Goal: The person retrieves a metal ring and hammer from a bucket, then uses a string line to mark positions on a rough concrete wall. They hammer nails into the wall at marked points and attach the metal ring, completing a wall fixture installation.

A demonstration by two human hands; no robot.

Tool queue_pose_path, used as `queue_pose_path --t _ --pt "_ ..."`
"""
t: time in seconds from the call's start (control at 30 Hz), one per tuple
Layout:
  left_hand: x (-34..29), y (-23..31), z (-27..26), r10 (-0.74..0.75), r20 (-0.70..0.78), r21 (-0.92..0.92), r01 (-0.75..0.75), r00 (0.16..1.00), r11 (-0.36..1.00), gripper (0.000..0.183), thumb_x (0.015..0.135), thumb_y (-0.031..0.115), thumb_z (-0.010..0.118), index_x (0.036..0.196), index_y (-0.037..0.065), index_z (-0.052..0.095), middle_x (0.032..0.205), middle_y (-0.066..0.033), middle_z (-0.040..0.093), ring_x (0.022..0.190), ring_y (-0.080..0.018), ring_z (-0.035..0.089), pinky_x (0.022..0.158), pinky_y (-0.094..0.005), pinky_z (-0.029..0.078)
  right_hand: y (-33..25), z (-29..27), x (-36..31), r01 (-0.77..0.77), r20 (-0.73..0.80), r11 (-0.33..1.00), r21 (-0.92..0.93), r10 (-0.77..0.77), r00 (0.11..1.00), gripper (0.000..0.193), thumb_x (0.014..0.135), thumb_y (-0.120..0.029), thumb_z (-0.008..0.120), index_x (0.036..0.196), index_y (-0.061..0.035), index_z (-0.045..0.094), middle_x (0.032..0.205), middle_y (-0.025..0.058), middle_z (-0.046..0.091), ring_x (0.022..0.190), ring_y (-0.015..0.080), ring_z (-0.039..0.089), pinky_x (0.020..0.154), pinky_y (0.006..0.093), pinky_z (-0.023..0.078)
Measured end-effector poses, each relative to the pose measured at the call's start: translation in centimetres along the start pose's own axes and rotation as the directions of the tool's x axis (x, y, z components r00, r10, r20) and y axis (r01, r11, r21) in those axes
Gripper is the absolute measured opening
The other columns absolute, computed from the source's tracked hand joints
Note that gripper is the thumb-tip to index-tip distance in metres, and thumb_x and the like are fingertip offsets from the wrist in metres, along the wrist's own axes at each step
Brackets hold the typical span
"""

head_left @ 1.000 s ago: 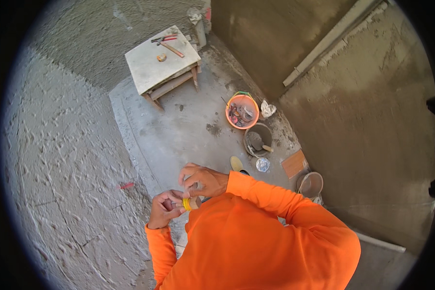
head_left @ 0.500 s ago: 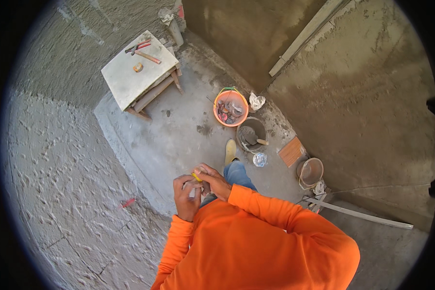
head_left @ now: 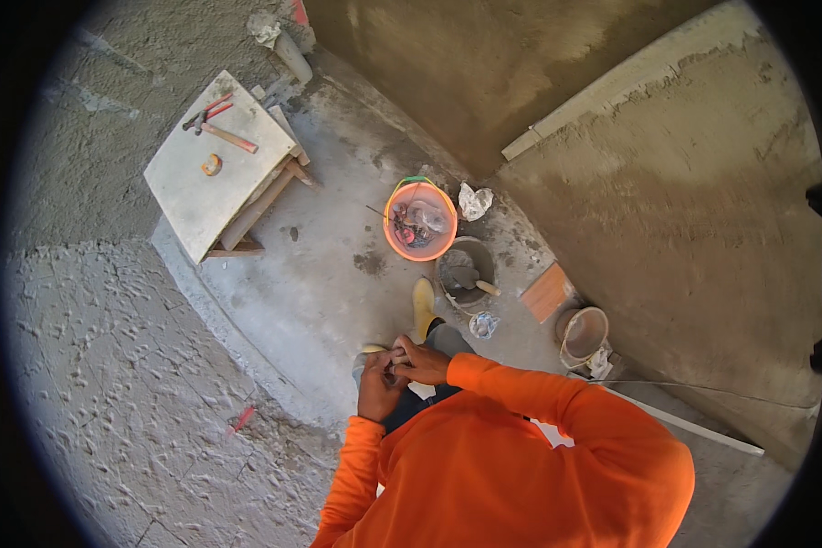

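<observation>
My left hand (head_left: 379, 391) and my right hand (head_left: 424, 363) meet in front of my body, fingers curled and touching. Whatever they hold between the fingertips is too small and covered to name. Below them, partly hidden by the left hand, appears the toe of one boot (head_left: 371, 349). My other boot, a pale yellow one (head_left: 424, 306), stands on the concrete floor beyond the right hand. Orange sleeves cover both arms.
A low table (head_left: 190, 196) at the far left carries a hammer (head_left: 230, 137), a red-handled tool (head_left: 217, 108) and an orange-yellow roll (head_left: 212, 164). Ahead stand an orange bucket (head_left: 443, 239) of odds and ends and a dark mortar bucket (head_left: 491, 265) with a trowel (head_left: 488, 288). Another bucket (head_left: 584, 332) sits right.
My hands have shifted right and slightly down, drawing closer together. The bright yellow thing between my fingers no longer shows. The view has turned, so the table appears farther left.
</observation>
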State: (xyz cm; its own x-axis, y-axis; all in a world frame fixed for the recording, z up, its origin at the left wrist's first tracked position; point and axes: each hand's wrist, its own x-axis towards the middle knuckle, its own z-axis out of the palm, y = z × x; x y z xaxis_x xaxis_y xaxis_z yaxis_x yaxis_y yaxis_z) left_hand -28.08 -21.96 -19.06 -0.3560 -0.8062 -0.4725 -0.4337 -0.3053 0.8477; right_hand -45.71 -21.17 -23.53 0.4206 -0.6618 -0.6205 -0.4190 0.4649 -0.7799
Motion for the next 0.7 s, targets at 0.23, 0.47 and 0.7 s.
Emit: queue_pose_path --t 0.23,0.47,0.7 --pt "5.2 -5.7 2.8 -0.144 -0.015 -0.167 0.139 0.989 0.976 0.04 0.079 -0.001 0.079 0.114 0.004 0.062 0.104 -0.0126 0.071 0.094 -0.0199 0.07 0.081 -0.0322 0.055 4.7 -1.3 4.1 -0.107 0.024 0.993 0.039 0.106 0.994 0.056 0.094 -0.039 0.066 0.126 -0.0021 0.038 0.101 0.0223 0.065 0.087 0.0342 0.068 0.077 0.0441 0.053" --pt "10.8 -11.4 3.4 -0.018 -0.141 -0.126 0.001 0.99 0.992 0.036 0.084 -0.003 0.072 0.117 0.006 0.06 0.113 -0.0168 0.064 0.102 -0.0304 0.066 0.085 -0.0382 0.052 11.8 -2.2 11.5 -0.225 0.277 0.818 0.529 0.084 0.957 0.065 0.088 -0.032 0.073 0.142 -0.0091 0.043 0.131 0.0149 0.057 0.115 0.0269 0.06 0.088 0.0454 0.053" --pt "14.7 -19.4 5.1 0.04 -0.153 0.217 -0.006 0.987 0.976 0.031 0.077 -0.006 0.066 0.105 0.005 0.064 0.101 -0.0163 0.063 0.097 -0.039 0.058 0.087 -0.044 0.048 20.3 -5.5 21.4 0.058 0.157 0.998 0.029 -0.062 0.986 0.08 0.076 -0.022 0.078 0.147 -0.0092 0.044 0.14 0.0195 0.051 0.13 0.0385 0.049 0.109 0.0449 0.041"
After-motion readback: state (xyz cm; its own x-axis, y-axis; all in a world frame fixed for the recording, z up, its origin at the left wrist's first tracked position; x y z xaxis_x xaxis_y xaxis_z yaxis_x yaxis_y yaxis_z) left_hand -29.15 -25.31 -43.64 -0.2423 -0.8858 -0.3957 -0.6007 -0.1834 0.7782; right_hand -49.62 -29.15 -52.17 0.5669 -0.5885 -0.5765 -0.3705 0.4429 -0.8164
